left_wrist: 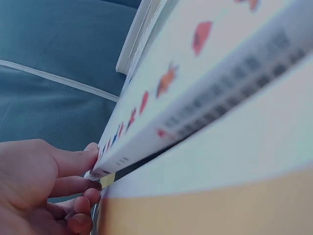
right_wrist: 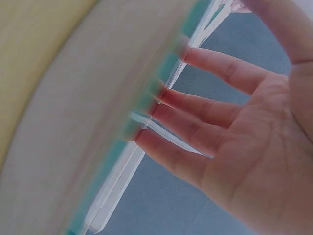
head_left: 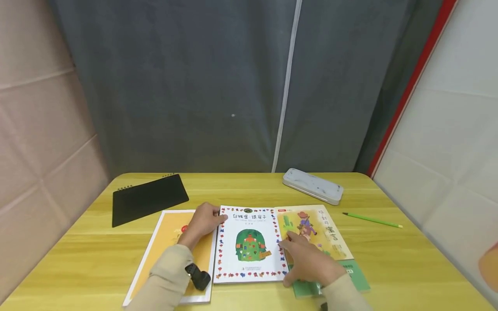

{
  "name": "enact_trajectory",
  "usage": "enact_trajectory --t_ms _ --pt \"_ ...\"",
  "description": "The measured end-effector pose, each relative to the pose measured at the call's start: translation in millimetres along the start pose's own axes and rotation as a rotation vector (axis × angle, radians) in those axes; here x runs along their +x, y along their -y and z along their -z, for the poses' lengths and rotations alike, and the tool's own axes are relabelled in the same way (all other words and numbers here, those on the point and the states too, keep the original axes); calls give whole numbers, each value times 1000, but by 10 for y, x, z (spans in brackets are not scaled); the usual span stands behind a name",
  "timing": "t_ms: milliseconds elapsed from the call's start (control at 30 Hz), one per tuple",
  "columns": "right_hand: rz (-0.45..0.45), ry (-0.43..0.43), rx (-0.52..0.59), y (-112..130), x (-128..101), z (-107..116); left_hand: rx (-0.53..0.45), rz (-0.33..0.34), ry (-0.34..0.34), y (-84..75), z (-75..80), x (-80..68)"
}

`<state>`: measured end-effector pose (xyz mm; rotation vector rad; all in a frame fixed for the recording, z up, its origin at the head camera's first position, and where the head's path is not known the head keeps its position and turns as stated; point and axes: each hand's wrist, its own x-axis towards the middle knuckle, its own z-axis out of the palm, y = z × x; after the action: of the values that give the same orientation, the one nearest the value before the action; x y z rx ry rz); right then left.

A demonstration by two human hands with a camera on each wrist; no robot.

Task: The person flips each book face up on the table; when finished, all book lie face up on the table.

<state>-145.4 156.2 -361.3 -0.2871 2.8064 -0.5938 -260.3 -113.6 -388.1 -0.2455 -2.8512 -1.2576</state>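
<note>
A white picture book (head_left: 250, 270) with a green house drawing lies in the middle of the table. My left hand (head_left: 205, 222) pinches its upper left corner; in the left wrist view the thumb is over the cover and a finger lies under the corner. To its right lies a yellow storybook (head_left: 334, 235), with a green book (head_left: 355, 276) showing below it. My right hand (head_left: 309, 261) is over these, its fingertips near the white book's right edge. In the right wrist view its fingers (right_wrist: 210, 110) stretch out, fingertips touching a book's surface.
An orange book (head_left: 155, 263) with a white border lies left of the white book. Behind it is a black spiral notebook (head_left: 149, 198). A white pencil case (head_left: 313, 185) stands at the back right, with a green pencil (head_left: 371, 220) in front of it on the wooden table (head_left: 408, 263).
</note>
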Motion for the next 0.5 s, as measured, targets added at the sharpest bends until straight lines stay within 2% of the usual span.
enact_trajectory --t_ms 267,500 --pt "1 7 1 -47 -15 7 82 -34 -24 -57 -55 -2" --pt "9 24 0 -44 -16 -4 77 -40 21 -187 -171 -70"
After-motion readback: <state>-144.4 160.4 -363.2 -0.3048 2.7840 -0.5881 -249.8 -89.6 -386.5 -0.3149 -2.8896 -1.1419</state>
